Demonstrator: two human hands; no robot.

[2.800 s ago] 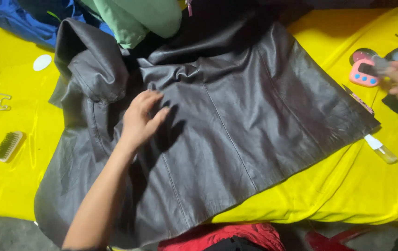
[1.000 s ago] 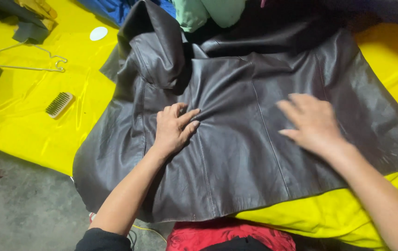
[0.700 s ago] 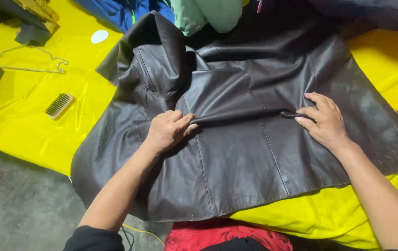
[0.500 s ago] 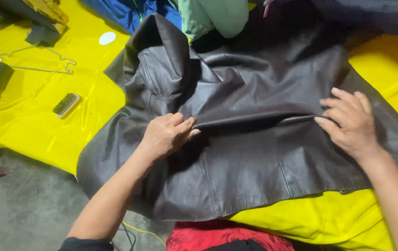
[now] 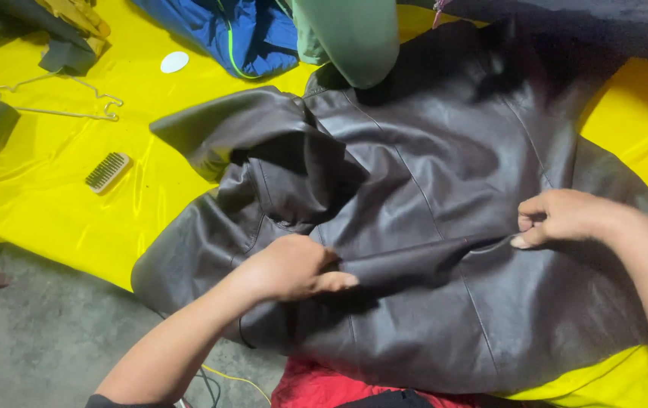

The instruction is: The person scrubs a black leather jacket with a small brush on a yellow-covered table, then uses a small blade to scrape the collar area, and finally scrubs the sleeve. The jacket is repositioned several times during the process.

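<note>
A dark brown leather jacket (image 5: 430, 174) lies spread on a yellow sheet (image 5: 59, 204), one sleeve bunched up at the left. My left hand (image 5: 294, 266) pinches a raised fold of the leather near the jacket's middle. My right hand (image 5: 562, 217) grips the same fold further to the right, fingers curled around it. The fold runs as a ridge between the two hands.
A small brush (image 5: 107, 171) and a wire hanger (image 5: 52, 102) lie on the sheet at left. Blue (image 5: 252, 34) and green (image 5: 347, 38) garments lie at the top, a red cloth (image 5: 316, 381) at the bottom, and grey floor (image 5: 29, 340) at lower left.
My hands went from lying flat on the jacket to gripping it; they have gathered a fold of leather and pulled it up between them. The view has shifted closer.
</note>
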